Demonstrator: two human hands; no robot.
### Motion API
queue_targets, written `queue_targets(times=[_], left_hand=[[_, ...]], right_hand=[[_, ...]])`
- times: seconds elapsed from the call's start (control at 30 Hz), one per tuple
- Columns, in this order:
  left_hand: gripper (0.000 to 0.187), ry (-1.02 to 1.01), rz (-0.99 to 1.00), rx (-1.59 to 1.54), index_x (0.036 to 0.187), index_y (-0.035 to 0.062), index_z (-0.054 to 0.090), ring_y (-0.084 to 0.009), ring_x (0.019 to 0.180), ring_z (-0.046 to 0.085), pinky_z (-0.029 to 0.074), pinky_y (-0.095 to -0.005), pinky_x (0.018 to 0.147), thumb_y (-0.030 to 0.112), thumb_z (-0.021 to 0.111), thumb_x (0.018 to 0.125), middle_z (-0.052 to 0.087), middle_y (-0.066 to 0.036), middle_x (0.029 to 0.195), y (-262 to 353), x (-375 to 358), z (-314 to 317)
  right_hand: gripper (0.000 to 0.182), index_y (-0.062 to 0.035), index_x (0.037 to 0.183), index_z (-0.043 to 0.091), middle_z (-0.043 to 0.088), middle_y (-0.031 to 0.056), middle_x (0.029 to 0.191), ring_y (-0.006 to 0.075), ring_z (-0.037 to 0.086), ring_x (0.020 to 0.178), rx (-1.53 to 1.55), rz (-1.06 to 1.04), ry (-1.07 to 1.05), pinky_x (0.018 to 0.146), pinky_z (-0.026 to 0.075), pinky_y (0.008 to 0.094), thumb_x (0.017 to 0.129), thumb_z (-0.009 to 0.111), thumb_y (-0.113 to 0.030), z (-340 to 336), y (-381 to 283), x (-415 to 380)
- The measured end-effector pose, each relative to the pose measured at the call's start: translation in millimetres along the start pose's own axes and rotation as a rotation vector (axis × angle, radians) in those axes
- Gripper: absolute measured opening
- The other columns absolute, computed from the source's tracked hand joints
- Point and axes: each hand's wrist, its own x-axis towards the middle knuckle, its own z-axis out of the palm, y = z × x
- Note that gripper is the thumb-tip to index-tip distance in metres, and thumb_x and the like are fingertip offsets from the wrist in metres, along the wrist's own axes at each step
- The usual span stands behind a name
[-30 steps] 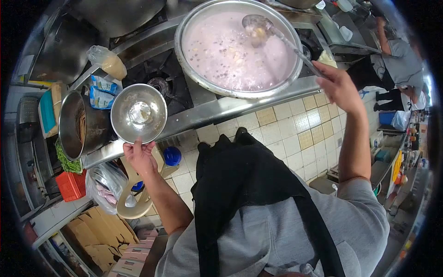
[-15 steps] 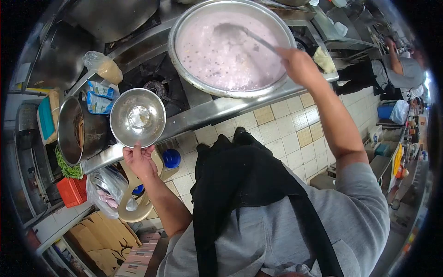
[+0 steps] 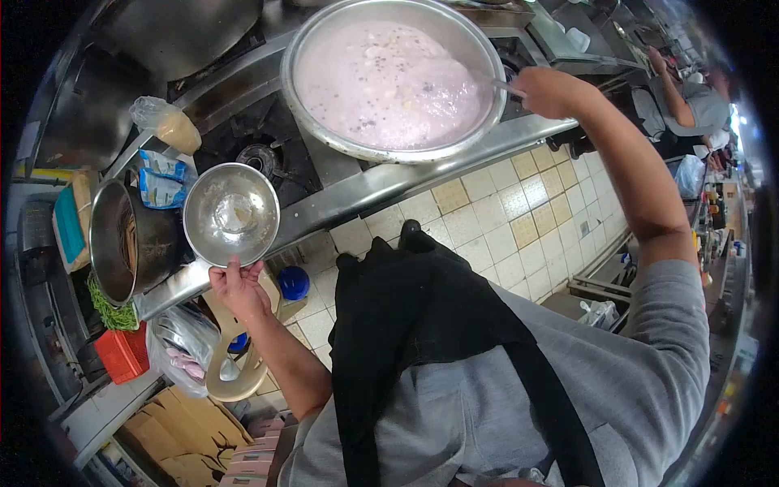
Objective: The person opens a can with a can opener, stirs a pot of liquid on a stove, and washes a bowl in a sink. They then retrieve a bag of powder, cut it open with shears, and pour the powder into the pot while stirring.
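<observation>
A wide metal pot on the stove holds a pale pink liquid with dark bits and lighter chunks in it. At its right rim, my right hand is closed round the handle of a ladle, whose bowl is sunk out of sight in the liquid. My left hand grips the near rim of a metal bowl, tilted so that I look into it. Only a small wet patch shows at the bowl's bottom. The bowl is over the stove's front edge, left of the pot.
Left of the bowl stand a deep metal pot and blue-and-white packets. A bare burner lies behind the bowl. Below are a red basket, a plastic bag and a beige stool. Another person stands far right.
My right hand has drawn the ladle rightward to the pot's rim, and its bowl has sunk into the liquid. The liquid's surface has shifted. My left hand still holds the metal bowl.
</observation>
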Motion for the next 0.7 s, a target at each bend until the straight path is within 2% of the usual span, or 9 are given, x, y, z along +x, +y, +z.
queue_targets(times=[0.03,0.07,0.1,0.17,0.2,0.33,0.37,0.53,0.7], left_hand=[[0.014,0.002,0.001,0.000,0.087,0.0065,0.045,-0.0147,0.062,0.062,0.060,-0.0297,0.055,0.002,0.058,0.090,0.063,-0.011,0.085,0,1,-1],[0.014,0.003,-0.001,-0.002,0.087,0.0065,0.045,-0.0147,0.062,0.062,0.060,-0.0297,0.055,0.002,0.058,0.090,0.063,-0.011,0.085,-1,2,-3],[0.014,0.004,0.000,0.000,0.087,0.0065,0.045,-0.0147,0.062,0.062,0.060,-0.0298,0.055,0.003,0.058,0.090,0.063,-0.011,0.085,-2,3,-4],[0.015,0.007,0.000,0.002,0.086,0.0065,0.045,-0.0147,0.062,0.061,0.060,-0.0299,0.055,0.003,0.059,0.090,0.063,-0.011,0.085,-3,5,-8],[0.015,0.001,-0.005,0.004,0.086,0.0066,0.045,-0.0148,0.062,0.062,0.060,-0.0302,0.056,0.003,0.059,0.090,0.063,-0.011,0.085,-4,6,-10],[0.015,0.012,-0.002,-0.029,0.086,0.0070,0.045,-0.0150,0.062,0.062,0.060,-0.0304,0.055,0.003,0.059,0.090,0.063,-0.010,0.085,-3,6,-13],[0.015,0.018,0.004,-0.029,0.086,0.0070,0.045,-0.0150,0.062,0.062,0.060,-0.0304,0.055,0.003,0.059,0.090,0.063,-0.010,0.085,-2,6,-14],[0.014,0.010,0.005,-0.014,0.088,0.0074,0.045,-0.0147,0.061,0.063,0.060,-0.0298,0.055,0.003,0.059,0.089,0.063,-0.009,0.083,-1,6,-20],[0.012,0.023,0.033,0.002,0.091,0.0062,0.047,-0.0145,0.061,0.063,0.061,-0.0301,0.056,0.002,0.058,0.090,0.063,-0.009,0.083,5,5,-15]], right_hand=[[0.021,0.0021,0.094,0.064,0.064,0.0242,0.096,0.0440,0.060,0.094,0.010,-0.018,-0.086,0.086,0.047,0.0470,0.077,0.054,-0.006,-7,-1,-7],[0.020,0.0047,0.091,0.063,0.063,0.0209,0.078,0.0370,0.065,0.074,0.085,-0.003,-0.196,0.067,0.052,0.0430,0.078,0.054,-0.007,-13,-3,-12],[0.020,0.0047,0.091,0.063,0.063,0.0209,0.078,0.0370,0.065,0.074,0.082,-0.003,-0.196,0.067,0.052,0.0430,0.078,0.054,-0.007,-24,-9,-18],[0.020,0.0054,0.091,0.062,0.055,0.0112,0.058,0.0236,0.058,0.047,0.306,0.010,-0.452,0.043,0.047,0.0353,0.080,0.053,-0.007,-48,-36,-37],[0.027,0.0045,0.101,0.064,0.047,0.0018,0.051,0.0120,0.045,0.035,0.480,-0.013,-0.464,0.031,0.037,0.0282,0.081,0.051,-0.007,-43,-39,-39],[0.041,0.0011,0.123,0.059,0.049,-0.0013,0.057,0.0075,0.044,0.040,0.845,0.060,-0.495,0.033,0.036,0.0243,0.084,0.053,-0.008,-26,-71,-39],[0.041,0.0011,0.123,0.059,0.049,-0.0013,0.057,0.0075,0.044,0.040,0.842,0.052,-0.494,0.033,0.036,0.0243,0.084,0.053,-0.008,-16,-79,-35],[0.041,0.0056,0.128,0.050,0.055,0.0050,0.074,0.0070,0.043,0.046,1.624,0.040,-0.424,0.034,0.033,0.0215,0.089,0.055,-0.005,39,-113,9],[0.047,0.0067,0.134,0.041,0.055,0.0077,0.077,0.0065,0.043,0.050,2.001,-0.027,-0.313,0.035,0.030,0.0200,0.090,0.055,-0.004,56,-124,36]])
